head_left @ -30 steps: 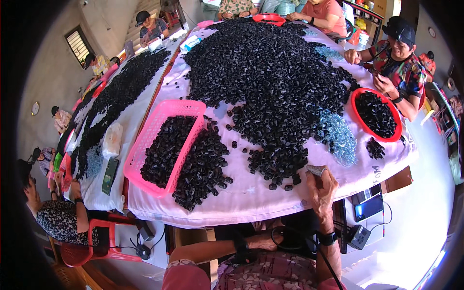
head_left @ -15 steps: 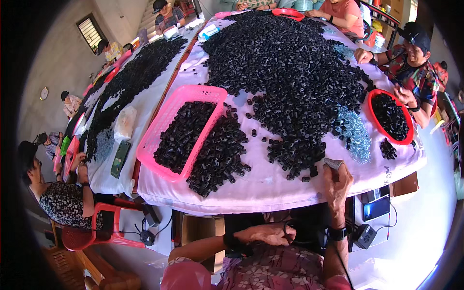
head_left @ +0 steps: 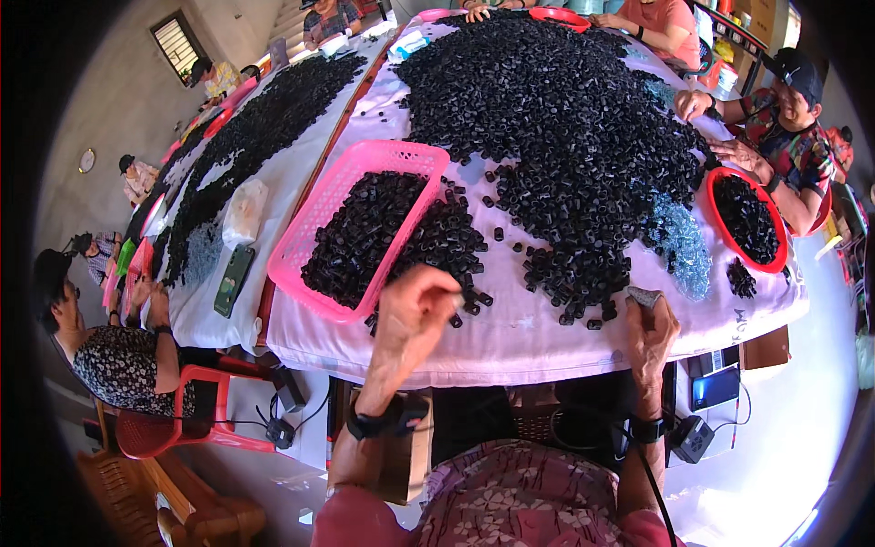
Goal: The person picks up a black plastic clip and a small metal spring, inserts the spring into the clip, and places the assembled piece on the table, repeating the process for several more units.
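The left hand [head_left: 415, 314] hangs over the near desk [head_left: 529, 342] edge, fingers curled loosely together beside the pink basket [head_left: 314, 228] of black caps [head_left: 565, 137]; whether they pinch a cap I cannot tell. The right hand [head_left: 649, 333] rests at the edge, fingers closed on a small grey piece [head_left: 643, 296], just beside loose caps.

A bare strip of pink cloth [head_left: 538, 333] along the near table edge leaves passing room between the left hand [head_left: 415, 310] and right hand [head_left: 649, 328], hemmed by the pink basket [head_left: 314, 232] at left and the black heap [head_left: 565, 137] beyond.
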Demonstrator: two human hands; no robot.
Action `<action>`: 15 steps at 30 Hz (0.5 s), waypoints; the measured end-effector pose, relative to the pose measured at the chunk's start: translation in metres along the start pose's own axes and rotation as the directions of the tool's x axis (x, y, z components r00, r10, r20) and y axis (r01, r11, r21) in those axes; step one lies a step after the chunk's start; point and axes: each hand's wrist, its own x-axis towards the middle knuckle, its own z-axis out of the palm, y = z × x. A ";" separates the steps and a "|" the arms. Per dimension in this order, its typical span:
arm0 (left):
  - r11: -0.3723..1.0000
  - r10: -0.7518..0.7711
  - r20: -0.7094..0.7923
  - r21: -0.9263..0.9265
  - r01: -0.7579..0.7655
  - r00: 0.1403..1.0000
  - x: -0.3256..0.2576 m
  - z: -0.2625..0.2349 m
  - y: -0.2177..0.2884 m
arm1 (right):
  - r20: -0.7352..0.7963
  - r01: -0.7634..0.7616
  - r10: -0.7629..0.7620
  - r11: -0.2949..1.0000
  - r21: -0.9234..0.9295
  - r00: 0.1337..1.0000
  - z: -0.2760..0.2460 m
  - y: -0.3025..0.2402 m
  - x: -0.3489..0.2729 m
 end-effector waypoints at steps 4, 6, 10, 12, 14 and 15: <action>0.985 0.101 -0.086 0.146 -0.088 0.991 0.033 -0.005 -0.019 | 0.003 -0.005 0.005 1.000 -0.017 1.000 0.001 0.004 -0.002; 0.950 0.174 -0.106 0.279 -0.139 0.979 0.038 -0.002 -0.024 | 0.003 -0.013 0.013 1.000 0.001 1.000 0.004 -0.002 -0.004; 0.961 0.237 -0.112 0.175 -0.215 0.965 0.027 0.006 0.004 | 0.015 -0.041 0.042 0.999 -0.032 0.999 -0.001 -0.004 -0.005; 0.941 0.333 -0.050 -0.045 -0.335 0.942 0.010 0.013 0.037 | 0.002 -0.031 0.031 0.998 -0.049 1.000 -0.003 0.002 -0.004; 0.786 0.618 -0.032 0.060 -0.615 0.786 -0.011 0.018 0.089 | -0.021 -0.053 0.051 0.995 -0.085 0.998 -0.006 0.009 -0.003; 0.748 0.662 -0.080 -0.006 -0.664 0.746 -0.030 0.020 0.099 | -0.009 0.007 -0.007 0.997 -0.076 1.000 -0.003 0.003 -0.003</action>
